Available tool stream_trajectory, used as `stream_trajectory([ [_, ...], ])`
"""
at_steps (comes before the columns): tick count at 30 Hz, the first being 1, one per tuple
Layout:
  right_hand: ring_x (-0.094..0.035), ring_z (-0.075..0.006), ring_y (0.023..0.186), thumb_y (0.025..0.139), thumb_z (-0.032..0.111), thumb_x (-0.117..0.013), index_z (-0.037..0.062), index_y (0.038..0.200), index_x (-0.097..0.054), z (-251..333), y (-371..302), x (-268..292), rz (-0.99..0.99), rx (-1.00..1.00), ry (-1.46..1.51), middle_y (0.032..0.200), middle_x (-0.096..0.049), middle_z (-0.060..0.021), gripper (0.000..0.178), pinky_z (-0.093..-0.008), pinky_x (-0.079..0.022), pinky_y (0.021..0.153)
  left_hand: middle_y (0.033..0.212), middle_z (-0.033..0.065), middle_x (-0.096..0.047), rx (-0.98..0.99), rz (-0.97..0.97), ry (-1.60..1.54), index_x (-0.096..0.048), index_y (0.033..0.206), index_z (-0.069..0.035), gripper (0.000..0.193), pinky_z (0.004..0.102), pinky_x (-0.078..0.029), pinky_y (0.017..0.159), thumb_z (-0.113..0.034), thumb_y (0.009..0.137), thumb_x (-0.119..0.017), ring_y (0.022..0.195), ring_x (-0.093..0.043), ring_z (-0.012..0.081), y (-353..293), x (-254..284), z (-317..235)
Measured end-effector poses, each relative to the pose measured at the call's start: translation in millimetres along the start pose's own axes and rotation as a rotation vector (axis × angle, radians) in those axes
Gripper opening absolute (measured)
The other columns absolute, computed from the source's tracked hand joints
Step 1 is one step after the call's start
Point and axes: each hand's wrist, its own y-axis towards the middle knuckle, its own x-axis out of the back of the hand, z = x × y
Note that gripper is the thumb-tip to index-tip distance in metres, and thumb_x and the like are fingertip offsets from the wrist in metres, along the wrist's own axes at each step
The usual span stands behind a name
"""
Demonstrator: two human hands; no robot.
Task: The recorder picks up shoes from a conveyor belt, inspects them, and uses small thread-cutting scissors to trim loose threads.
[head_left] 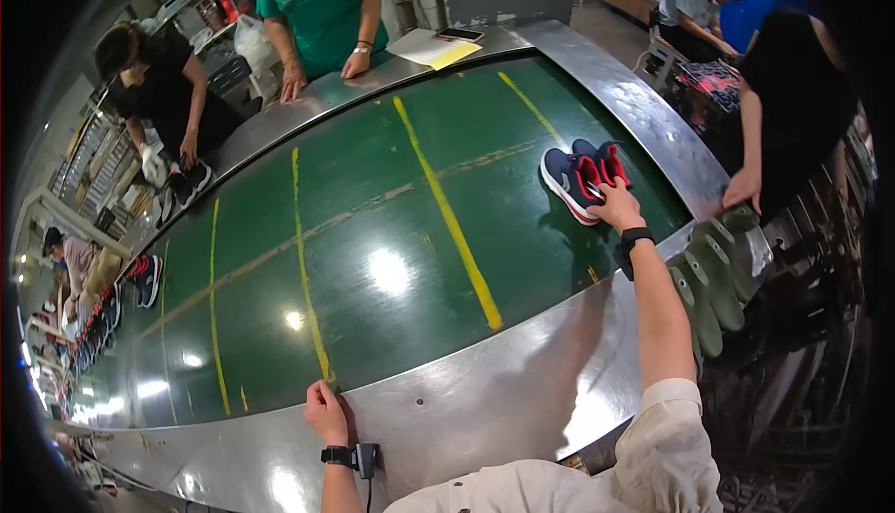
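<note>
A pair of navy sneakers with red linings and white soles stands at the right end of the green conveyor belt (373, 261). My right hand (619, 207) reaches across the metal edge and grips the nearer sneaker (562, 177) at its red heel collar. Just beyond it, the other sneaker (585, 149) stands close alongside, partly hidden. My left hand (326, 413) is closed in a loose fist over the metal rim at the belt's near side, with nothing visible in it.
Several green shoe lasts (710, 294) hang at the right edge, near a person's hand (743, 188). Papers (431, 48) and a phone (461, 35) lie on the far rim, beside a person in green (322, 9). More sneakers (144, 280) stand far left.
</note>
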Motion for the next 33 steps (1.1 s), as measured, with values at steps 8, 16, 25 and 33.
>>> stream_trajectory([
  [8,-0.058,-0.0333,0.087,0.061,0.042,-0.075,0.0018,0.098,-0.061,45,-28,19,0.015,0.129,0.27,0.094,-0.057,-0.0187,0.056,-0.0393,-0.047,0.074,0.07,0.0114,-0.062,-0.056,-0.036,-0.024,-0.061,0.088,-0.002,0.017,0.031,-0.046,0.058,-0.017,0.087,-0.053,0.061,-0.059,0.021,1,-10,-25],
  [16,-0.055,-0.0272,0.073,0.059,0.036,-0.078,-0.0007,0.078,-0.058,126,-207,34,0.1,0.483,0.598,0.085,-0.054,-0.0133,0.046,-0.0343,-0.045,0.063,0.066,0.0007,-0.055,0.37,0.387,-0.527,-0.06,0.098,-0.008,0.021,0.0196,-0.042,0.05,-0.025,0.09,-0.053,0.058,-0.053,0.0087,-13,-1,-56],
  [25,-0.056,-0.0216,0.063,0.058,0.024,-0.081,0.0006,0.079,-0.057,182,-347,5,0.085,0.532,0.549,0.098,-0.052,-0.0102,0.04,-0.0318,-0.046,0.057,0.116,0.0043,-0.05,0.65,0.792,-1.173,-0.033,0.13,-0.014,0.044,0.0298,-0.046,0.08,-0.033,0.093,-0.047,0.101,-0.052,0.0121,-102,-12,-110],
  [33,-0.059,-0.0245,0.07,0.068,0.027,-0.076,0.0001,0.083,-0.059,175,-358,-2,0.109,0.51,0.74,0.103,-0.055,-0.0131,0.036,-0.0305,-0.047,0.062,0.121,0.0046,-0.05,0.669,0.734,-1.465,-0.037,0.127,-0.008,0.049,0.0325,-0.041,0.093,-0.019,0.086,-0.061,0.11,-0.049,0.0162,-111,-6,-113],
])
